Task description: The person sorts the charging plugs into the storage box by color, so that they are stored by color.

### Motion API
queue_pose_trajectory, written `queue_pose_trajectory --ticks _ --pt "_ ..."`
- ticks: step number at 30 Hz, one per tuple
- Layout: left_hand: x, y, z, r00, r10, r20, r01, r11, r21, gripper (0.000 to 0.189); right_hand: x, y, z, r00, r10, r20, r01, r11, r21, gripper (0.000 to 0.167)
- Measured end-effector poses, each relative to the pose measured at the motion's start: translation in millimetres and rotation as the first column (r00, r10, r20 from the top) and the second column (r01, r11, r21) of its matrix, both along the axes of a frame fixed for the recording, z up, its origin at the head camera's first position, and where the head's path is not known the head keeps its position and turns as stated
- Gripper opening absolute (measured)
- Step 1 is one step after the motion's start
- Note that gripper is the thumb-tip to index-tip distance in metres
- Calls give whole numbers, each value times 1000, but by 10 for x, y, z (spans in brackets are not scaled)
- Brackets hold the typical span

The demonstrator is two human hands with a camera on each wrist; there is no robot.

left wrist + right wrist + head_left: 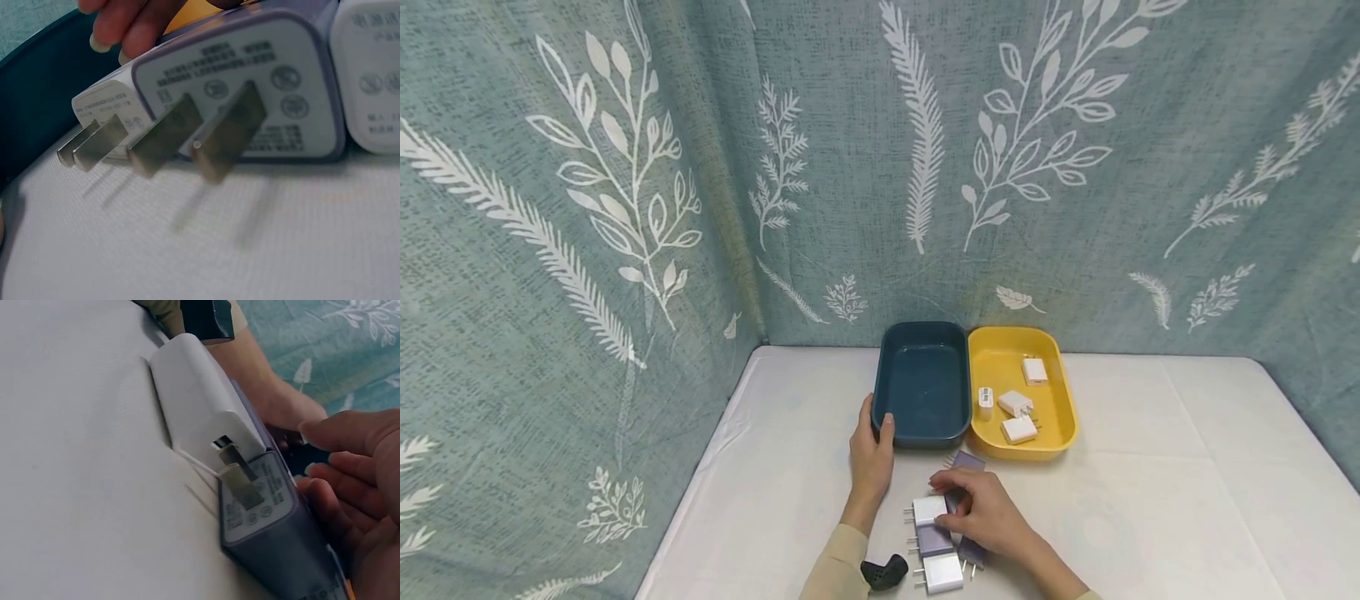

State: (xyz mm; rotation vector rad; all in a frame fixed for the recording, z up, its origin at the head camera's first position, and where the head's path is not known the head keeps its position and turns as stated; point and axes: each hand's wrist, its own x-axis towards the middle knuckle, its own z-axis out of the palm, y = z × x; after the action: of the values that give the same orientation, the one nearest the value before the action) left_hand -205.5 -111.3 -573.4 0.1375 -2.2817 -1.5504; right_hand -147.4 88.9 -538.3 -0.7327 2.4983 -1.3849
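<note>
My left hand (872, 458) holds the near left corner of a dark blue tray (925, 442), thumb at its rim and fingers along its outer wall. Close over a cluster of plug chargers hovers my right hand (988, 508), its thumb and fingers bent and parted. Beside its fingertips lies a white charger (928, 508). A purple charger (934, 540) and another white charger (943, 573) continue that row, prongs facing left. More purple chargers, one behind (970, 461) and one to the right (972, 553), are partly covered by the right hand. The left wrist view shows metal prongs (231, 134) up close.
A yellow tray (1060, 446) stands against the blue tray's right side, with several white chargers (1019, 430) in it. A black device (886, 573) sits by the left sleeve. Behind the white-covered table (1150, 467) hangs a leaf-patterned curtain (850, 167).
</note>
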Motion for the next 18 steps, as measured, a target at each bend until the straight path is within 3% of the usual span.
queue_pose_trajectory --ticks 9,18 --pt "0 -9 -6 1000 -15 6 15 1000 7 56 -25 -86 32 997 63 -41 -60 996 70 42" --pt "-3 -2 1 1000 -21 18 21 1000 0 57 4 -197 57 976 103 -193 -40 951 306 43"
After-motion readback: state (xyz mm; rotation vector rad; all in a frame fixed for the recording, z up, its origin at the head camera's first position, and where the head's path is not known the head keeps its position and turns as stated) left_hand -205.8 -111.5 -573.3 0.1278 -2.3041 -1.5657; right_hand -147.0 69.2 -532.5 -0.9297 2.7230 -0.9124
